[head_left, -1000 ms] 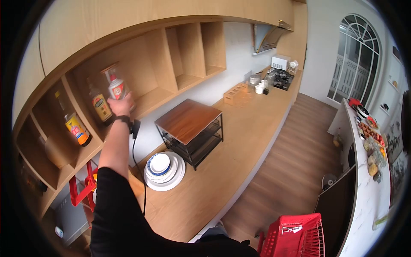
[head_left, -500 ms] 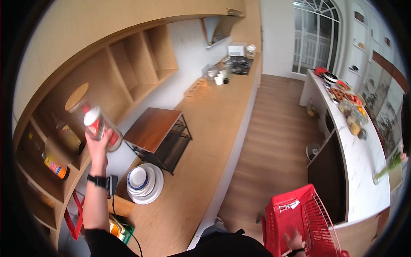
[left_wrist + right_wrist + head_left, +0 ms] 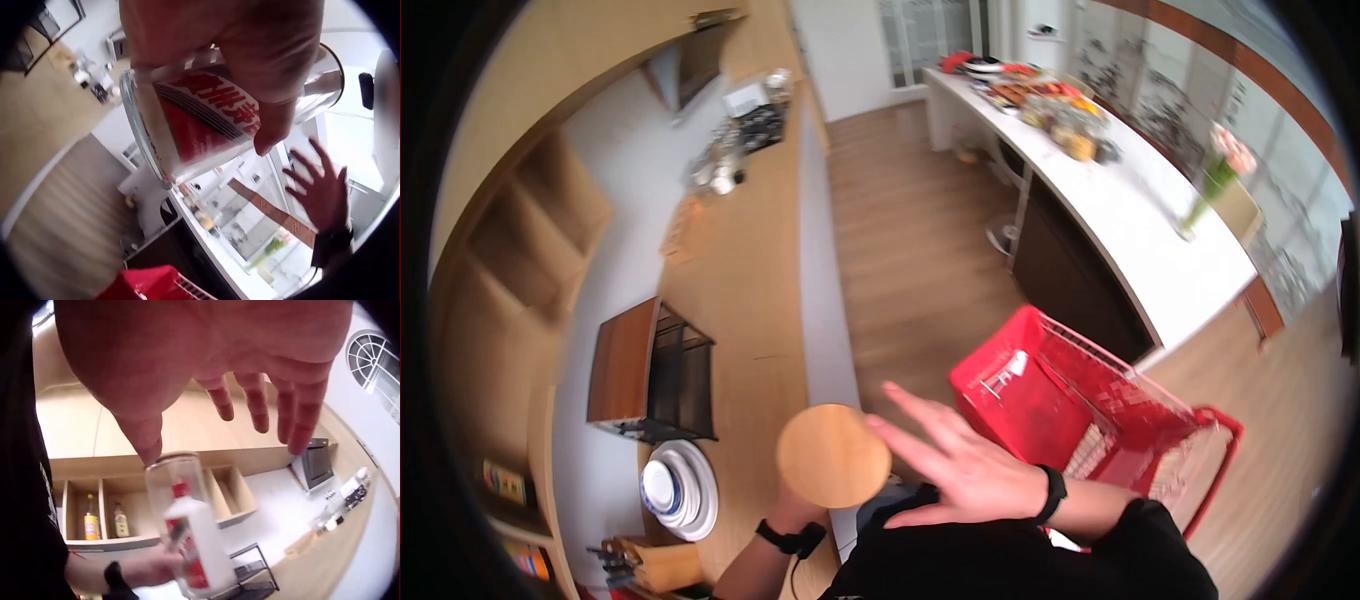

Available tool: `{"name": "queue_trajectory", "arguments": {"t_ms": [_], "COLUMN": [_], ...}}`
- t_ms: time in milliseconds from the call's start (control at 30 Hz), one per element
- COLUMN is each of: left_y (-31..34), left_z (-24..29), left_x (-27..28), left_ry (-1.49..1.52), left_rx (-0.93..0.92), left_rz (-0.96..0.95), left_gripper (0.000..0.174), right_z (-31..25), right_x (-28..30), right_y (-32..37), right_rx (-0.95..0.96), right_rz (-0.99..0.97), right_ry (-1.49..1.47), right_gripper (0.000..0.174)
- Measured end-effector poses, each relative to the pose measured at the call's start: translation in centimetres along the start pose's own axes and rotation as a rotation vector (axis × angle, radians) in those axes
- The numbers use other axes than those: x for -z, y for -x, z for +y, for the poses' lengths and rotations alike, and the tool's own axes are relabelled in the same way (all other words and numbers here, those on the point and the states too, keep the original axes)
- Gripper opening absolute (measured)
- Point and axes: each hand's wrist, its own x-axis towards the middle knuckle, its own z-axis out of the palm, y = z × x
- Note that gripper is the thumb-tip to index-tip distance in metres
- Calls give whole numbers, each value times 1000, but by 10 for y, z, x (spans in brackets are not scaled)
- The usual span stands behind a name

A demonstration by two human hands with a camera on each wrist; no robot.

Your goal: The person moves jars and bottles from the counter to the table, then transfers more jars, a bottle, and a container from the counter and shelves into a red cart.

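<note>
My left hand (image 3: 798, 503) grips a clear glass jar (image 3: 147, 128) with a round wooden lid (image 3: 835, 456). Through the glass shows a white bottle (image 3: 199, 528) with a red cap and a red label. In the head view the lid faces up at me and hides the jar and most of that hand. My right hand (image 3: 980, 475) is spread beside the lid, its fingertips close to the lid's right edge, holding nothing.
A red shopping cart (image 3: 1040, 385) stands to the right. On the wooden counter (image 3: 750, 330) are stacked plates (image 3: 700, 490), a dark rack (image 3: 625, 365) and a knife block (image 3: 670, 565). Shelves with bottles (image 3: 91, 526) line the left wall; a white island (image 3: 1140, 210) stands beyond.
The left hand has brought the jar with the bottle from the wall shelf to in front of my body. The right hand has come up from beside the cart to the lid. My view has turned right.
</note>
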Motion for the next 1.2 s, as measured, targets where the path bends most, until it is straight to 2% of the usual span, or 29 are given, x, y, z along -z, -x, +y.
{"name": "queue_trajectory", "arguments": {"t_ms": [33,67,100,167,233,300,333,400,433,500,567,600,667,700,800,867,900,967,1033,1100,1167,1200], "left_y": [-13,-32,-44,-69,-76,-83,-92,-103,-117,-142,-159,-164,-165,-161,-116,-97,-85,-58,-26,-17,-12,-7], "left_z": [20,51,61,82,70,58,56,62,74,96,110,97,47,14,-120,-147,-166,-207,-250,-273,-281,-285], "left_x": [-15,-26,-39,-65,-86,-107,-117,-134,-138,-141,-140,-143,-135,-126,-74,-35,-18,6,15,21,21,23], "left_ry": [33,194,254,373,492,599,504,445,298,5,-35,-70,-190,-248,-479,-780,-792,-715,-674,-626,-403,-399], "left_rx": [-20,5,-8,-28,27,84,-20,-89,-169,-348,-202,-159,-128,-53,328,525,536,765,763,756,781,793], "left_rz": [-52,-87,-118,-183,-218,-245,-218,-239,-257,-274,-348,-354,-304,-302,-406,-450,-445,-407,-394,-385,-360,-363], "left_gripper": [74,74,74,75,78,80,81,81,89,105,117,120,102,95,97,101,101,106,110,113,121,121], "right_z": [1,2,1,-1,-4,-14,-14,-11,-7,9,21,29,53,66,103,123,129,140,146,154,160,165], "right_x": [-2,-3,1,10,22,32,33,41,47,53,65,67,72,69,53,42,37,32,29,22,15,12], "right_y": [3,5,12,29,48,63,73,84,91,113,133,147,178,196,246,276,288,312,330,345,357,362], "right_rx": [9,20,-44,-233,-275,-426,-404,-477,-528,-580,-777,-861,-996,-1062,-1208,-1243,-1267,-1329,-1420,-1425,-1502,-1567], "right_rz": [-26,5,26,-76,3,-38,40,74,66,191,260,284,308,306,246,192,161,135,132,161,225,245], "right_ry": [-6,47,65,118,252,367,386,394,416,432,402,415,480,519,631,722,747,739,722,710,635,554], "right_gripper": [98,99,99,100,103,108,108,98,95,96,96,96,97,97,95,93,92,90,90,92,96,103]}}
